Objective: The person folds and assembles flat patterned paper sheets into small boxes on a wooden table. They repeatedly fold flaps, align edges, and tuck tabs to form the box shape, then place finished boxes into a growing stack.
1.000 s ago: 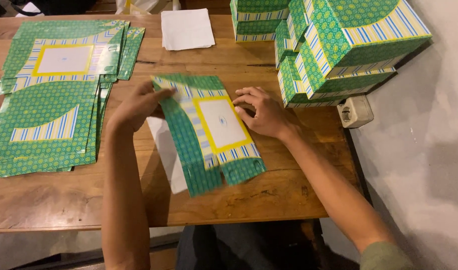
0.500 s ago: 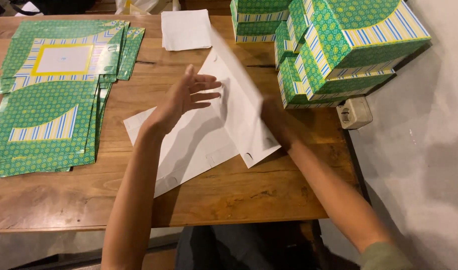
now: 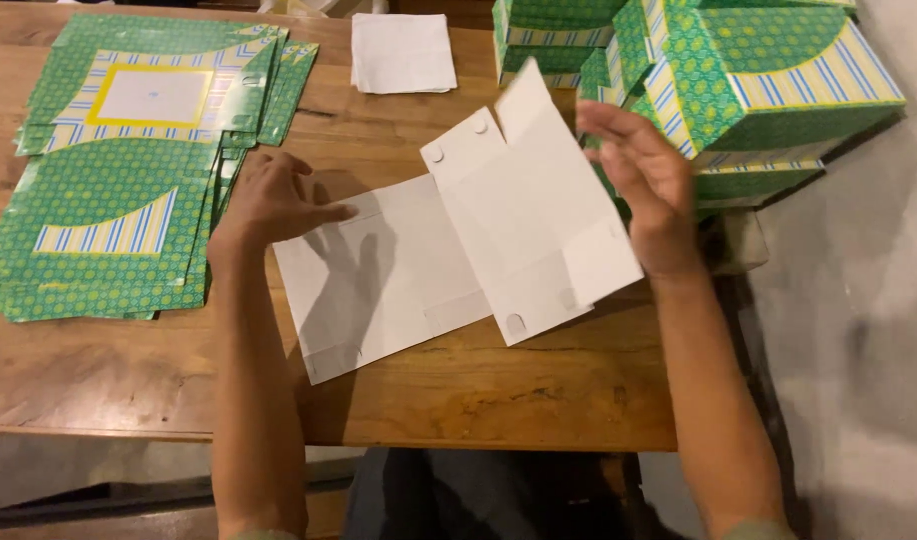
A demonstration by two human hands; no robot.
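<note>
My open left hand presses a white unfolded carton mid-table; my open right hand lifts its far flap. Green patterned flat cartons stack at the left edge, assembled boxes at the far right corner.

Probably a small packaging workshop: flat green carton blanks are stacked on a wooden table, with folded boxes piled alongside.

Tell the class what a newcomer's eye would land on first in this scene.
The big white cardboard blank at the middle of the wooden table, lying plain side up, with the left hand on its left edge and the right hand open at its raised right panel. Next, the green patterned flat sheets stacked at the left, and the folded green boxes piled at the upper right.
</note>
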